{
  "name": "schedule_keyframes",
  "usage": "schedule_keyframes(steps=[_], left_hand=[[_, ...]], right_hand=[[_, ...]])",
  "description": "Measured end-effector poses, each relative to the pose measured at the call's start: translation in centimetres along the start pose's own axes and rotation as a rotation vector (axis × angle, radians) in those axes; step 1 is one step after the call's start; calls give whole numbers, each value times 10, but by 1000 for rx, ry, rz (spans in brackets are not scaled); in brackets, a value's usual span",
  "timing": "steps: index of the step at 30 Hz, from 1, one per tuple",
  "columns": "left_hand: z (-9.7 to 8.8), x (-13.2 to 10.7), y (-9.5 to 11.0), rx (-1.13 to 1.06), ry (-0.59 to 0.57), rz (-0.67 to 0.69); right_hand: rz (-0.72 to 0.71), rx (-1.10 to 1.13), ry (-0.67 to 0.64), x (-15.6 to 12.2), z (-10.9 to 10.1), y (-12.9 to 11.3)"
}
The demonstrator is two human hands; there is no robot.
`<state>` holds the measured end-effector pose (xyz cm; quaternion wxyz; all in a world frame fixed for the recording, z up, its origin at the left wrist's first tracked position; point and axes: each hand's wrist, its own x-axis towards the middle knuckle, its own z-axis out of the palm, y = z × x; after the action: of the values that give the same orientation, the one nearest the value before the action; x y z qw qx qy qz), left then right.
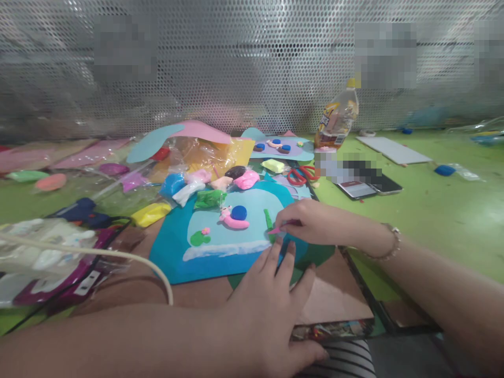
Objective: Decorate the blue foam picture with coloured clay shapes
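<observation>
My right hand [305,221] pinches a small pink pointed modelling tool [274,231], its tip at a green clay strip [268,219]. The strip stands upright on the right part of a light blue panel [212,215] on a darker blue sheet [167,257]. My left hand [271,294] lies with fingers spread on the sheet's lower right edge, its fingertips just below the strip. Left of the strip sits a pink clay snail [235,222] with a blue shell. A green clay lily pad [200,239] with a pink flower is at the lower left, above a white band.
Wrapped clay lumps [210,198] lie behind the sheet, near red-handled scissors [303,175]. A bottle [338,118] stands at the back, with phones [356,188] in front. At left are a glue gun [84,211], a purple power strip [84,286] and a pale cable [129,256].
</observation>
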<state>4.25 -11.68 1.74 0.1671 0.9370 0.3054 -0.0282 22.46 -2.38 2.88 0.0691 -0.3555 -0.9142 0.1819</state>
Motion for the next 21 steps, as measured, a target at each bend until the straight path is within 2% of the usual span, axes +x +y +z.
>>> schedule_keyframes(steps=[13, 21], left_hand=[[-2, 0, 0, 29, 3, -4], [-2, 0, 0, 21, -5, 4]], right_hand=[[-81, -112, 1, -2, -1, -6], [60, 38, 11, -1, -7, -3]])
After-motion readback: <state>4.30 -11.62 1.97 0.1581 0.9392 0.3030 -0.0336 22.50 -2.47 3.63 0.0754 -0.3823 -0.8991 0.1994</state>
